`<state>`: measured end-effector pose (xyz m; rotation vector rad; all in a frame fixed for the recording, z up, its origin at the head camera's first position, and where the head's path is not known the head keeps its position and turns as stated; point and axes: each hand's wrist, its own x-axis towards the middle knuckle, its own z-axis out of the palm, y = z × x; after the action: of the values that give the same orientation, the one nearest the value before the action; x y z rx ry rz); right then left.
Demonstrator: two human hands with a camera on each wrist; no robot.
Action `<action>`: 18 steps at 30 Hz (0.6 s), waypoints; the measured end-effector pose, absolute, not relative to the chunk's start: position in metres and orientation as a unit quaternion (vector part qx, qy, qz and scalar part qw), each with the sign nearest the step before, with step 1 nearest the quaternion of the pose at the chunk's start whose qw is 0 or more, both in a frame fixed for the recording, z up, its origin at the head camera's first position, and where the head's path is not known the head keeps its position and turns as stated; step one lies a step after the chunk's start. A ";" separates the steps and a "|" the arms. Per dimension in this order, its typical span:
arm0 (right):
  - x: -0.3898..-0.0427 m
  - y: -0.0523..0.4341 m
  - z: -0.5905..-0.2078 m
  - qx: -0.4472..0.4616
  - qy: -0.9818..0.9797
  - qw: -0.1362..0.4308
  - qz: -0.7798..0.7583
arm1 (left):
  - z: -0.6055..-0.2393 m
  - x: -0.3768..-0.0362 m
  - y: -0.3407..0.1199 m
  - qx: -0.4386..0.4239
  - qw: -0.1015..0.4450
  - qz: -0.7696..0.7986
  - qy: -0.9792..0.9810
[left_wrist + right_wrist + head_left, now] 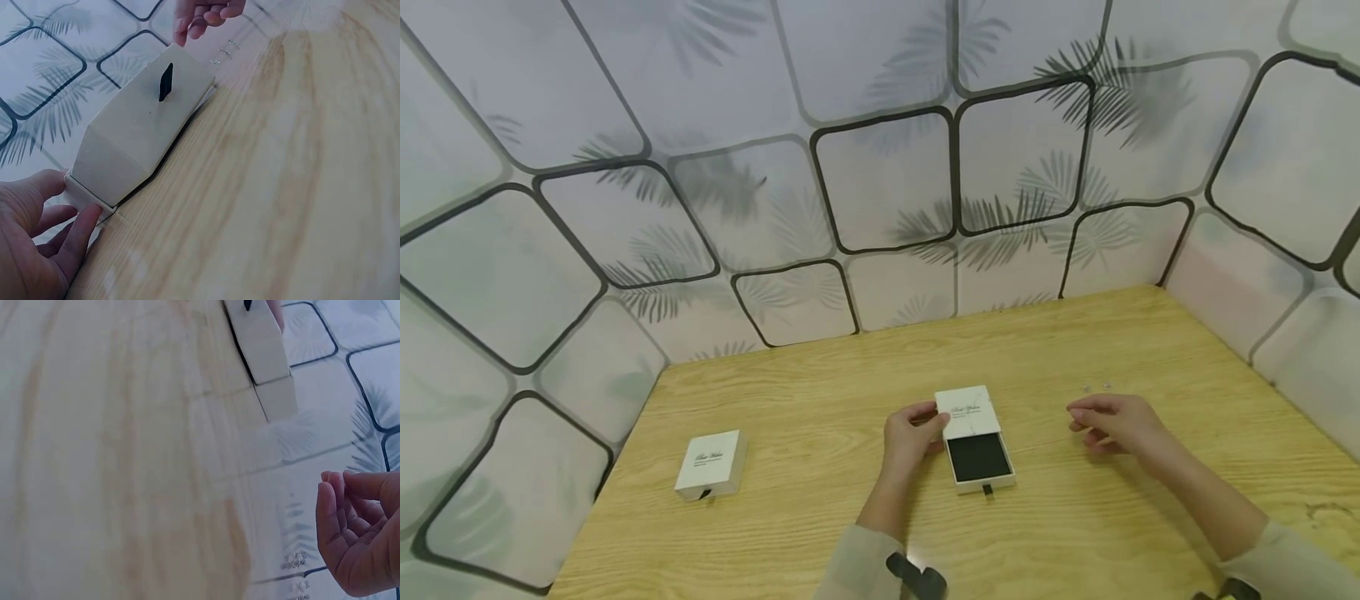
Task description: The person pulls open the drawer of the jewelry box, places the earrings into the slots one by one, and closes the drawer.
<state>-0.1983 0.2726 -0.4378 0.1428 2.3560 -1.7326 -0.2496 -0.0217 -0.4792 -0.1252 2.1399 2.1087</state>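
A white drawer box (pixel 967 412) with dark script lettering lies on the table, its drawer slid partway out toward me. Black padding (pixel 977 457) lines the drawer, and a black pull tab (pixel 165 82) sits on its front. My left hand (pixel 910 437) grips the box's outer sleeve from the left, thumb on one side and fingers on the other. To the right, my right hand (pixel 1116 429) hovers over the table with thumb and fingertips brought together; I cannot tell whether something tiny is between them. Small shiny pieces (pixel 225 54) lie just beyond that hand.
A second white box (pixel 711 464), closed, with similar lettering and a black tab, stands at the left of the wooden table (pixel 805 483). A patterned wall covering (pixel 895 283) with outlined squares and leaf prints borders the table's back and sides.
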 end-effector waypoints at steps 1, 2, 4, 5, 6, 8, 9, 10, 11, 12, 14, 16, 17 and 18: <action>-0.199 0.275 -0.438 0.052 0.800 0.106 -0.588 | -0.480 -0.250 -0.022 -0.040 0.067 0.700 0.710; -0.199 0.278 -0.439 0.057 0.798 0.105 -0.590 | -0.480 -0.250 -0.022 -0.040 0.067 0.699 0.710; -0.199 0.284 -0.439 0.064 0.795 0.101 -0.595 | -0.480 -0.249 -0.021 -0.039 0.068 0.699 0.711; -0.199 0.286 -0.440 0.068 0.793 0.098 -0.597 | -0.480 -0.249 -0.021 -0.040 0.068 0.699 0.711; -0.199 0.289 -0.440 0.072 0.789 0.095 -0.602 | -0.480 -0.249 -0.021 -0.040 0.069 0.699 0.711; -0.199 0.294 -0.441 0.082 0.781 0.089 -0.613 | -0.480 -0.249 -0.021 -0.040 0.069 0.698 0.711; -0.199 0.296 -0.441 0.087 0.777 0.086 -0.618 | -0.480 -0.248 -0.021 -0.040 0.069 0.699 0.711; -0.199 0.298 -0.442 0.091 0.774 0.084 -0.621 | -0.480 -0.248 -0.021 -0.040 0.070 0.699 0.711; -0.199 0.299 -0.444 0.095 0.771 0.081 -0.624 | -0.480 -0.247 -0.021 -0.041 0.070 0.699 0.711; -0.199 0.300 -0.445 0.098 0.769 0.079 -0.626 | -0.480 -0.247 -0.021 -0.041 0.070 0.699 0.711; -0.199 0.302 -0.449 0.107 0.769 0.073 -0.626 | -0.479 -0.247 -0.021 -0.043 0.070 0.700 0.710; -0.199 0.302 -0.453 0.109 0.779 0.061 -0.614 | -0.479 -0.247 -0.021 -0.044 0.069 0.700 0.710; -0.199 0.302 -0.455 0.109 0.788 0.052 -0.604 | -0.478 -0.246 -0.021 -0.044 0.068 0.699 0.710; -0.199 0.301 -0.457 0.108 0.798 0.042 -0.592 | -0.478 -0.246 -0.021 -0.044 0.068 0.699 0.710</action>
<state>-0.1992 0.3013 -0.4572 0.3315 2.4406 -1.8116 -0.2464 -0.0212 -0.4782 -0.1321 2.1400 2.1064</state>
